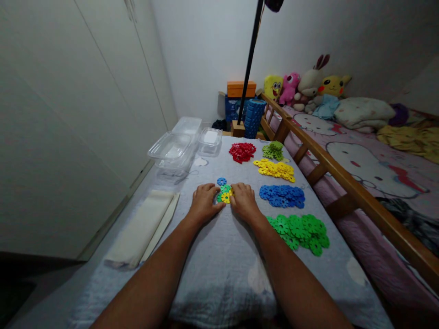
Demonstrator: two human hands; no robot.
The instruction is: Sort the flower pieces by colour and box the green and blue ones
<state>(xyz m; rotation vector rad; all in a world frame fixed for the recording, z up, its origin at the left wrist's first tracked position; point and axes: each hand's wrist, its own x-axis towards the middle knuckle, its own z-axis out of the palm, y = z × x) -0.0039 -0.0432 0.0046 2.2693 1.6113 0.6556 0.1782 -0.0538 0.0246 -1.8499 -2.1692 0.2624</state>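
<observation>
A small cluster of flower-shaped plastic discs lies on the cloth between my hands: a yellow disc (226, 197) in front, green discs (224, 188) around it, and a blue disc (221, 181) at the far side. My left hand (205, 201) rests at the cluster's left edge, fingers curved and thumb apart from them, toward the yellow disc. From the right, my right hand (243, 201) lies against the cluster, its fingertips partly covering another yellow piece. Both hands look open and cupped. Whether the fingertips press on any disc is hard to see.
Sorted piles of green (302, 230), blue (283, 195), yellow (274, 169), light green (273, 151) and red pieces (242, 152) line the right side. Clear plastic containers (171, 148) stand back left, near a folded beige cloth (144, 228). A wooden bed rail (329, 173) borders the right.
</observation>
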